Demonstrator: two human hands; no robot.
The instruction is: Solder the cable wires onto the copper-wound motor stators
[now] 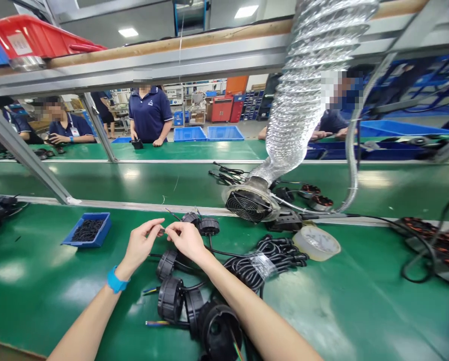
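- Green tabletop [134,311]; both hands raised above it, fingertips meeting near mid-view.
- Right hand [187,241]: thumb and forefinger pinching a small piece [163,230], too tiny to identify.
- Left hand [141,245]: thumb and forefinger bent toward each other just left of the small piece; cannot tell whether they grip it too. Blue wristband [117,280] on this wrist.
- Black round housings [170,299]: several, beyond, below and beside right hand and forearm; coloured wire ends [157,323] point left.
- Black cable bundle [243,263]: right of right hand, wrapped with clear plastic [264,264].
- Blue bin [106,229]: left of left hand, well apart, holding short dark pieces [88,230].
- Fan [248,206]: beyond cable bundle, joined to silver duct [303,90].
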